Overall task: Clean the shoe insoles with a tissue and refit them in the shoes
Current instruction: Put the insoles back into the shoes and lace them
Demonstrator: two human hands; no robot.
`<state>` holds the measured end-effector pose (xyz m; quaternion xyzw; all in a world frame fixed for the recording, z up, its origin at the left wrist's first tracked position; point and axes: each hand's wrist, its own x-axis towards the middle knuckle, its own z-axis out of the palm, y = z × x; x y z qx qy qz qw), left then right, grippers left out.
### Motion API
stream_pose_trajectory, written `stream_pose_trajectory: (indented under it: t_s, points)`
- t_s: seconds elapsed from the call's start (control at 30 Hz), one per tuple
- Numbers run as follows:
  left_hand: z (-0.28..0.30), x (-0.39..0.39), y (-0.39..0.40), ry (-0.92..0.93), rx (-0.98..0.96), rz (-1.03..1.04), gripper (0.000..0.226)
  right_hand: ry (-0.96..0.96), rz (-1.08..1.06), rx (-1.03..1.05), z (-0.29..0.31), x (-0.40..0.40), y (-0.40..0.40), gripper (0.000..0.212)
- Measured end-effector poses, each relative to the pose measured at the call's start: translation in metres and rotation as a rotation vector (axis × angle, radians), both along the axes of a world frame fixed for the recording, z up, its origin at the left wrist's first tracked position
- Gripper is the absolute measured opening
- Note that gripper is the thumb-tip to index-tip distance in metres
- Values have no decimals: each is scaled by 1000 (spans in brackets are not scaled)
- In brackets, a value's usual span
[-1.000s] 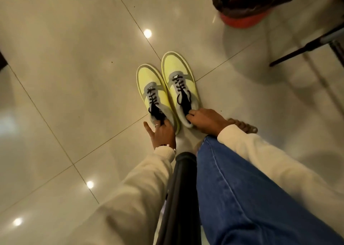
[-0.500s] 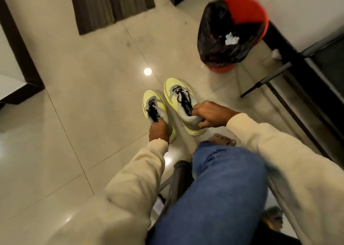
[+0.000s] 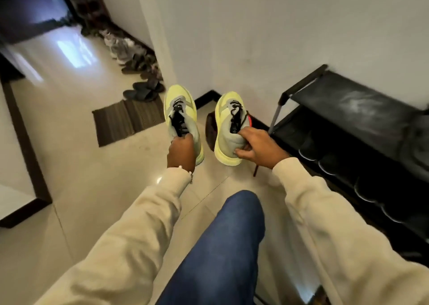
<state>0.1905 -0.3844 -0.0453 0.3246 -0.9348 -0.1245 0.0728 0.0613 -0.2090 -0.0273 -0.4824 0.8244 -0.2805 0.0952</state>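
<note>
we are holding both shoes in air above floor (image 3: 97, 188), apart from each other, toes pointing away. left hand (image 3: 181, 152) is pinching heel collar of left shoe (image 3: 183, 116); right hand (image 3: 260, 148) is clamping heel of right shoe (image 3: 229, 128), fingers curling under sole. risks: we are gripping at heels only, so either shoe could be slipping and dropping; right shoe could be knocking rack (image 3: 348, 123) nearby. shoes are looking lime-yellow, grey panels, black laces. insoles probably inside, view too blurred for telling.

Both arms stretched forward, left hand (image 3: 181, 150) in closed grip, right hand (image 3: 259, 147) likewise, fingers curled
</note>
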Motion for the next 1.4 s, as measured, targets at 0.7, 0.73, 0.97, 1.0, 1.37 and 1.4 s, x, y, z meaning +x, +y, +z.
stream_pose_trajectory:
  t_s: [0.7, 0.73, 0.97, 1.0, 1.37, 1.4]
  points:
    - [163, -143, 220, 154, -139, -685, 36, 298, -595, 43, 140, -2, 251, 29]
    - [160, -149, 225, 130, -150, -708, 38, 292, -612, 64, 139, -5, 255, 28]
    - [138, -201, 242, 23, -173, -818, 34, 249, -688, 197, 125, -38, 265, 30]
    - [134, -209, 243, 12, -180, -824, 35, 250, -685, 218, 123, -46, 264, 30]
    - [100, -259, 244, -49, -242, -840, 28, 252, -702, 344, 87, -98, 243, 33]
    - [96, -259, 244, -56, -251, -835, 29, 245, -703, 342, 83, -98, 241, 33]
